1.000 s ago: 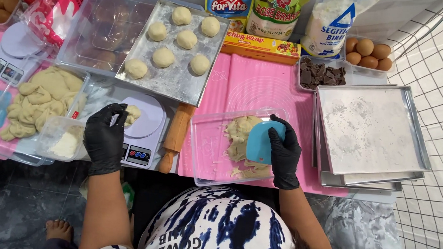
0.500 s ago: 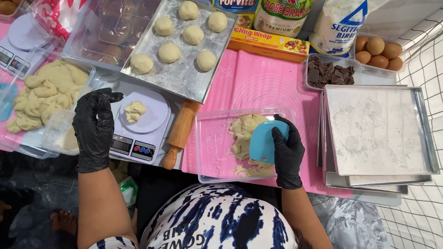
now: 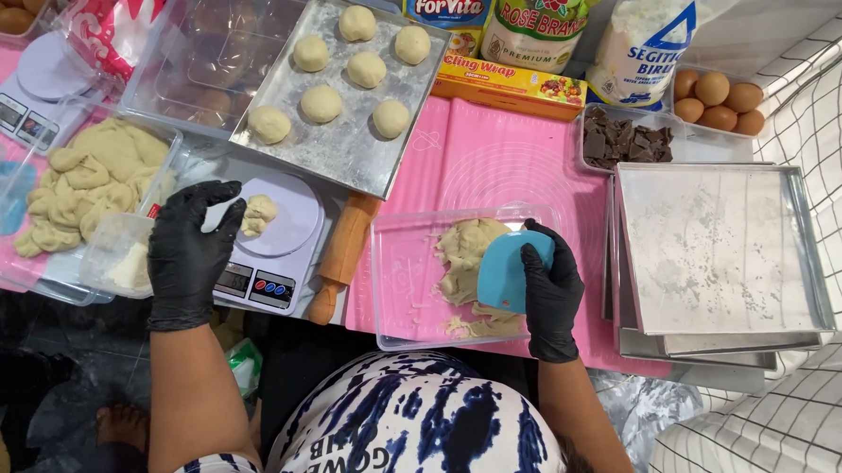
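Observation:
My left hand [image 3: 189,251], in a black glove, hovers with fingers spread at the left edge of a white kitchen scale [image 3: 271,243], just beside a small lump of dough [image 3: 257,213] on its plate. It holds nothing. My right hand [image 3: 549,291], also gloved, grips a blue plastic dough scraper [image 3: 502,269] pressed onto a mass of pale dough [image 3: 465,257] lying in a clear plastic tray [image 3: 406,276] on the pink mat [image 3: 486,164].
A metal tray [image 3: 351,157] with several dough balls lies behind the scale, a wooden rolling pin [image 3: 341,259] beside it. More dough [image 3: 87,184] fills a clear container at left. Stacked metal trays [image 3: 723,254], chocolate pieces [image 3: 624,138], eggs [image 3: 718,101] and packages stand right and behind.
My left hand has let go of the small dough lump on the scale and opened, drawing back to the scale's left side. My right hand keeps the scraper on the dough.

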